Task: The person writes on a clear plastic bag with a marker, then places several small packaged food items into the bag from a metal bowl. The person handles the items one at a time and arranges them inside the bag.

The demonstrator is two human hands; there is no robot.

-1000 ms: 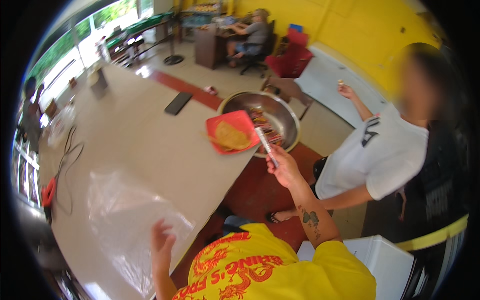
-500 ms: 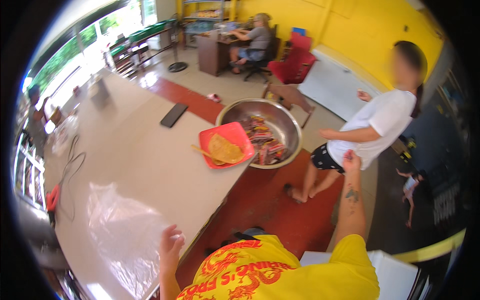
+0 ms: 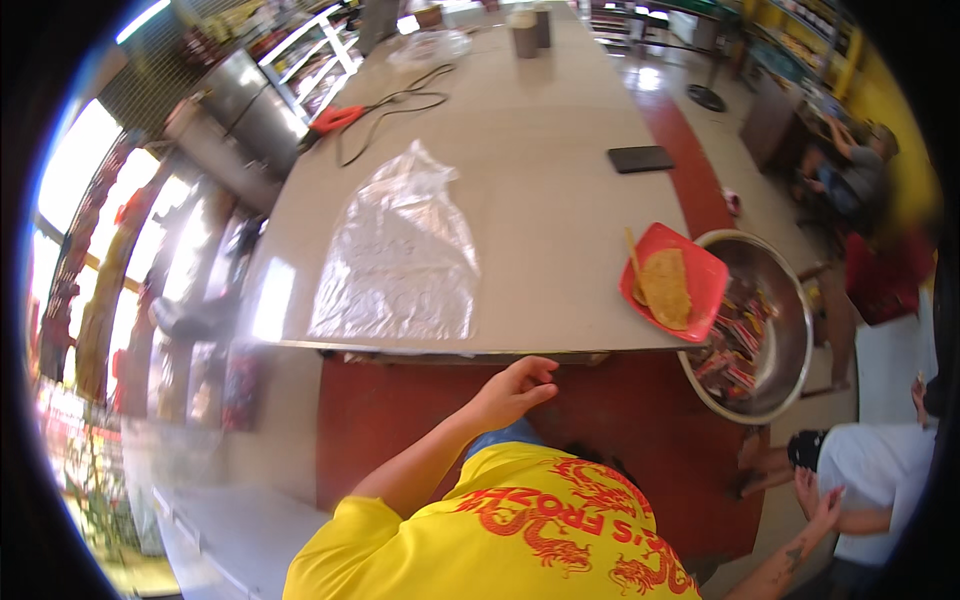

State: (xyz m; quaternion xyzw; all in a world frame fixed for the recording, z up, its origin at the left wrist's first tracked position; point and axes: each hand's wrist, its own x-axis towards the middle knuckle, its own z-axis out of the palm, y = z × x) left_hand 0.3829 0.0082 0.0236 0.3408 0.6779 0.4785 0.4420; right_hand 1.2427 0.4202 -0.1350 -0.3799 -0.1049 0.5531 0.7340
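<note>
My left hand (image 3: 515,392) hangs just off the table's near edge, its fingers loosely bent, the thumb apart and nothing visible in it. Nearest to it on the tabletop lies a flat clear plastic bag (image 3: 400,260). Down at the lower right, my right hand (image 3: 826,510) is beside a co-worker's hand and white shirt (image 3: 880,475); its fingers are too small and blurred to make out. A red square plate (image 3: 705,268) sits at the table's right corner, with a flat yellow-brown piece of food (image 3: 665,290) and a stick on it.
The long beige table (image 3: 560,200) carries a black phone (image 3: 640,159), a red-handled corded tool (image 3: 337,120) and grey containers (image 3: 524,35). Beside its right corner stands a large metal basin (image 3: 790,372) holding many small wrapped packs. A person sits at a desk (image 3: 772,130) farther right.
My view has swung left, so the table now lies straight ahead and the co-worker sits at the right rim. My left hand is now off the table edge, away from the plastic bag.
</note>
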